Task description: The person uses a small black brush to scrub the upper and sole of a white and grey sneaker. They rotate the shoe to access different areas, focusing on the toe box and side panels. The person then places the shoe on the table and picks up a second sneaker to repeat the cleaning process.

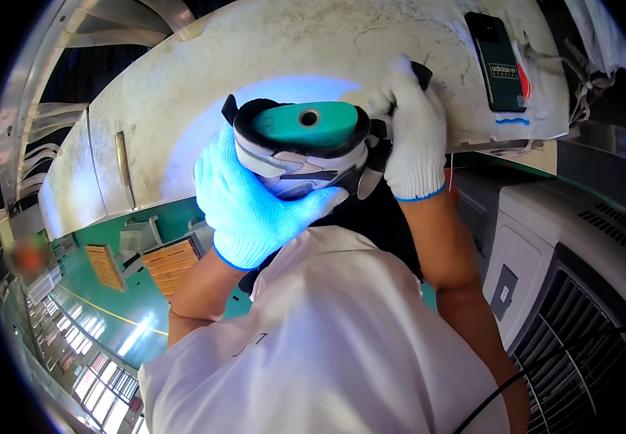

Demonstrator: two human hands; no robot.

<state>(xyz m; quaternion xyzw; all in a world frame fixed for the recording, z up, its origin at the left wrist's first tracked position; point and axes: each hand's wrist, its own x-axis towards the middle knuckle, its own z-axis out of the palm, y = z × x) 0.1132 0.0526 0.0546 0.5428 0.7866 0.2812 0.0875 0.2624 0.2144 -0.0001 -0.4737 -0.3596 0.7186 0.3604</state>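
Grey-and-white sneaker (306, 163) on a teal shoe last (306, 124), held up between both gloved hands above a worn white worktable (183, 79). Left hand (244, 206) cupped under the shoe's side, fingers wrapped around the upper, thumb stretched along the lower edge. Right hand (414, 137) clamped on the far end of the shoe, fingers curled over the top; something dark pinched there, too hidden to tell what. Bluish glow on the tabletop just behind the shoe. Beyond the right hand, a dark green phone-shaped case (497, 61) lying on white cloth (541, 108) at the table's edge. Below the right forearm, a pale grey machine housing (544, 231) with a ribbed grille (581, 325). Past the left elbow, green floor (110, 304) and wooden crates (172, 264) well apart. White shirt (327, 347) nearest the camera.
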